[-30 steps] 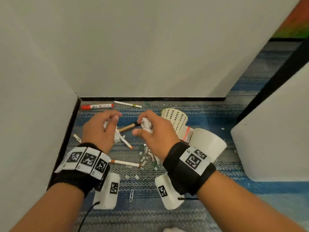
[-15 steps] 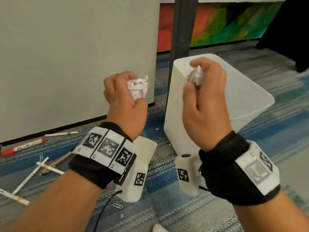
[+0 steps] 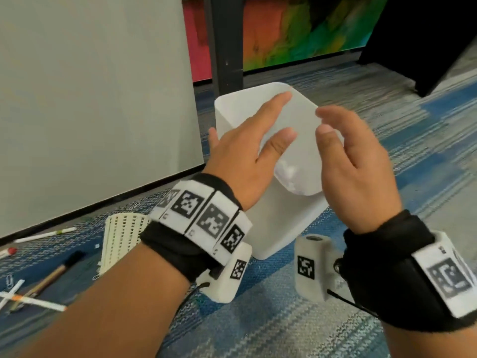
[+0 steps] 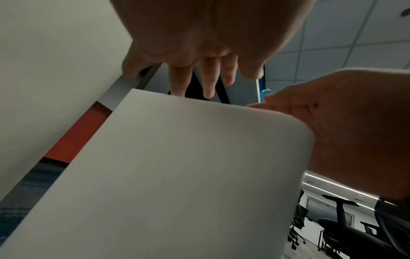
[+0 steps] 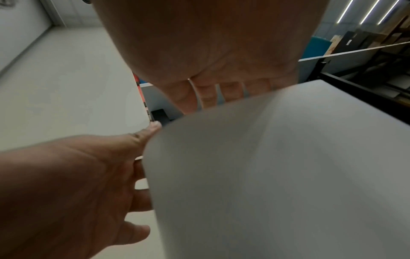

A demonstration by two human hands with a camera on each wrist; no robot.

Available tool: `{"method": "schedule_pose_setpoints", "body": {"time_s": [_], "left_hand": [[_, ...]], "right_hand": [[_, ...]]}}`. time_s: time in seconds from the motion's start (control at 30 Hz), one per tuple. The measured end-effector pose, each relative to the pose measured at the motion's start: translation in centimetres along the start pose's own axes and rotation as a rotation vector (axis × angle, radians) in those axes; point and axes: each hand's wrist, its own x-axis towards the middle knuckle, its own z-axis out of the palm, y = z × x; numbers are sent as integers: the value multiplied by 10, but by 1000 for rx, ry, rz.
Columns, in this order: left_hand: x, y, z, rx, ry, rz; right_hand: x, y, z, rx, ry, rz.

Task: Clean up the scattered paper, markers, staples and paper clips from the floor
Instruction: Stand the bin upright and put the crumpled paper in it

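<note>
Left hand (image 3: 242, 161) and right hand (image 3: 356, 171) spread, holding nothing, above white bin (image 3: 284, 218). Crumpled paper (image 3: 286, 174) inside: light, soft. Markers (image 3: 38, 301) on floor: stiff, pinch mid-barrel.

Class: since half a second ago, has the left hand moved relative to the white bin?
Yes. The left hand moved rightward over the white bin, fingers now open.

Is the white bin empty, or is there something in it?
Not empty. The head view shows crumpled white paper at the bottom of the white bin, below the open left hand and right hand.
</note>
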Motion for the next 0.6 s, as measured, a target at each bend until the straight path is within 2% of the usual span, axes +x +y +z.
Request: {"method": "schedule_pose_setpoints", "body": {"time_s": [0.13, 0.23, 0.3, 0.37, 0.43, 0.6], "left_hand": [[-18, -6, -8, -62, 230, 16], [-45, -30, -14, -33, 285, -36], [-67, -55, -17, 30, 279, -118], [-92, -77, -22, 88, 270, -220], [-119, -96, -30, 133, 278, -315], [-183, -134, -62, 254, 277, -544]], "right_hand": [[-6, -8, -7, 21, 61, -87], [-17, -24, -3, 79, 146, -239], [-30, -34, 9, 160, 126, -341], [-46, -43, 29, 243, 26, -391], [-63, -49, 56, 293, -146, -384], [-93, -46, 135, 314, -601, -147]]}}
